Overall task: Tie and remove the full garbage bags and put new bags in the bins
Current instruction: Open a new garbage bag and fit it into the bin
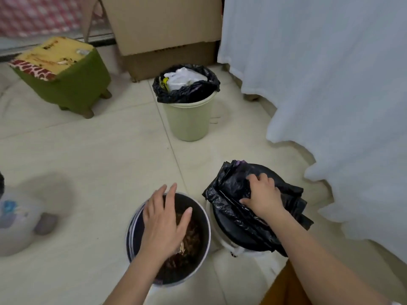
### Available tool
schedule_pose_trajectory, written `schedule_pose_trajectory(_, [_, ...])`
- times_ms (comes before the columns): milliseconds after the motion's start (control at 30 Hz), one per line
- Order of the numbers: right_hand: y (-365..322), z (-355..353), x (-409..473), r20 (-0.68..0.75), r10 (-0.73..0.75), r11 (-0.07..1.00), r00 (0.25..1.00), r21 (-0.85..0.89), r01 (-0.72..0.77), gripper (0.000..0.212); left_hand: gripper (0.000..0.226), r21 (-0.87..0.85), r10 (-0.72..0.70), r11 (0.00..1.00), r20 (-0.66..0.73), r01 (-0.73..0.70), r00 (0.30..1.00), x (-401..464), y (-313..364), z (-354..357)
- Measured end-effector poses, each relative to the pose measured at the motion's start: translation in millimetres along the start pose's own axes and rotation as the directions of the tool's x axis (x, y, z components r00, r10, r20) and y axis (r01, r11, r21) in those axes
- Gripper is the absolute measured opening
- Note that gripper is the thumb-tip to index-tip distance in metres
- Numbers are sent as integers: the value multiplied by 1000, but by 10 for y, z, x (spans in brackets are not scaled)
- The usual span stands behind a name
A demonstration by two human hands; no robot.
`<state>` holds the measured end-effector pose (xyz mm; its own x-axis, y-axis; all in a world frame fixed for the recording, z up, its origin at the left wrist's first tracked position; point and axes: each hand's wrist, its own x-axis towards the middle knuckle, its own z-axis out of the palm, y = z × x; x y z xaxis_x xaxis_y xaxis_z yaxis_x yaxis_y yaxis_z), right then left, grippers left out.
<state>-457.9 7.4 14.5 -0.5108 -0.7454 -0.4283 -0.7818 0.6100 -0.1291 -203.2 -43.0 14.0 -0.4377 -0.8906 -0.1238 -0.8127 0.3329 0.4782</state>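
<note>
Black crinkled plastic garbage bags [253, 208], folded into a loose stack, lie on top of a white round bin [222, 241] at the lower right, draping over its black-lined mouth. The right hand [263, 194] rests on this stack with fingers curled down into the plastic, gripping the upper folds. Just beside it to the left stands a second round bin with a white rim and black liner [204, 234], holding brown scraps of waste low inside. The left hand [164, 219] hovers over that bin's mouth with fingers straight and slightly spread, holding nothing; whether the fingertips touch the far rim I cannot tell.

Farther back on the pale tiled floor [99, 150], well apart from both hands, stands a pale green plastic bin [189, 119], upright, its black bag [187, 91] folded over the rim and filled to the top with white plastic wrapping and something yellow. Behind it sits a brown cardboard box [167, 29]. A green upholstered footstool with a yellow top [63, 75] stands at the upper left. White draped cloth [330, 84] hangs along the right side, its scalloped hem reaching the floor near the stack of bags. A blurred grey and white object [19, 219] sits at the left edge.
</note>
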Motion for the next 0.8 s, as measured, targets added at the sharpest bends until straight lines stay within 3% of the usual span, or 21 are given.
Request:
schedule_pose_trajectory(167, [-127, 63, 236, -70, -1, 999, 998, -41, -2, 22, 69, -247, -149, 960, -60, 130, 987, 61, -189, 158])
schedule_pose_trajectory(200, [-147, 64, 235, -97, 0, 1000, 995, -22, -2, 22, 68, -263, -151, 956, -72, 128, 986, 26, -182, 165])
schedule_pose_trajectory(300, [-186, 55, 165, -123, -41, 998, 991, -50, 35, 50, 61, -283, -89, 957, -75, 65, 993, -13, -58, 156])
schedule_pose_trajectory(400, [-141, 38, 118, -86, -82, 993, 993, -93, 74, 26, 54, -347, -10, 938, -100, -25, 995, 18, 120, 128])
schedule_pose_trajectory(500, [-119, -75, 101, -122, -96, 991, 988, -107, 83, 27, 49, -364, 15, 930, -66, -38, 998, 20, 176, 178])
schedule_pose_trajectory(600, [-188, -294, 31, -281, -204, 969, 938, 78, 234, 17, 45, -453, -16, 891, 42, 34, 999, 53, 237, 187])
schedule_pose_trajectory(667, [-295, -412, -117, -339, -309, 823, 889, 372, 429, 19, 44, -652, -154, 724, 166, 225, 974, 62, 330, 89])
schedule_pose_trajectory(733, [-421, -488, -333, -352, -407, 581, 843, 612, 537, 26, 47, -831, -209, 344, 385, 436, 899, 20, 389, -18])
schedule_pose_trajectory(800, [-533, -490, -512, -315, -526, 415, 790, 716, 561, 26, 57, -845, -92, -4, 533, 535, 841, -20, 360, -144])
